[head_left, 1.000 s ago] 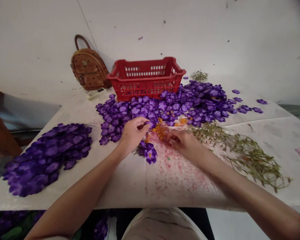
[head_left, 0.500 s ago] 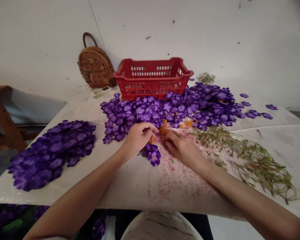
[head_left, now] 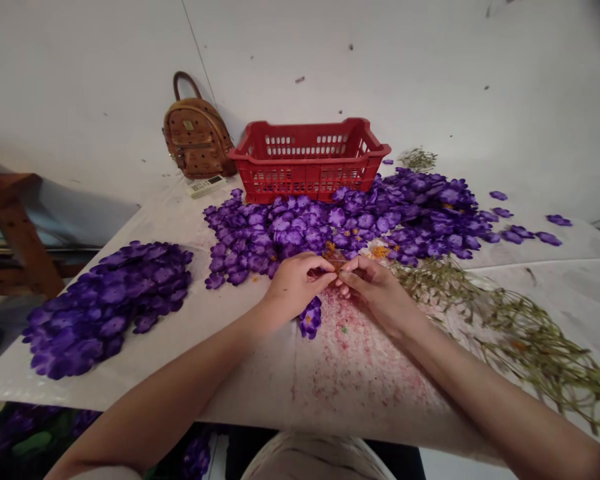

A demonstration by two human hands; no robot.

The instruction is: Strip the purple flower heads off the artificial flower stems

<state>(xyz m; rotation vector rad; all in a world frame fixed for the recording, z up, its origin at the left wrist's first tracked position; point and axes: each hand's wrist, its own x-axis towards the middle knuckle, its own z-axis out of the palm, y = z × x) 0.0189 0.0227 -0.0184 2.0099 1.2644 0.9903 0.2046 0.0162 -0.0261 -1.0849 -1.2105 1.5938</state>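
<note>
Fingertips of my left hand point(head_left: 300, 283) and my right hand point(head_left: 377, 290) meet over the middle of the table, both pinched. What lies between them is too small to make out. Orange flower centres point(head_left: 330, 250) lie just beyond the fingertips. Below my left hand is an assembled purple flower point(head_left: 310, 319), partly hidden by that hand. A wide heap of purple petals point(head_left: 290, 223) spreads behind both hands. Green stems point(head_left: 525, 333) lie to the right of my right hand, and a second petal pile point(head_left: 113, 307) is at the left.
A red crate point(head_left: 305, 177) stands behind the petals. At the back left are a brown backpack point(head_left: 197, 140) and a white remote point(head_left: 207, 187). Loose petals point(head_left: 520, 232) lie at the right. A wooden stool point(head_left: 25, 233) stands left of the table.
My hands have come together, fingertips now meeting where there was a gap. My left hand has moved right and covers more of the assembled flower. The view has shifted slightly.
</note>
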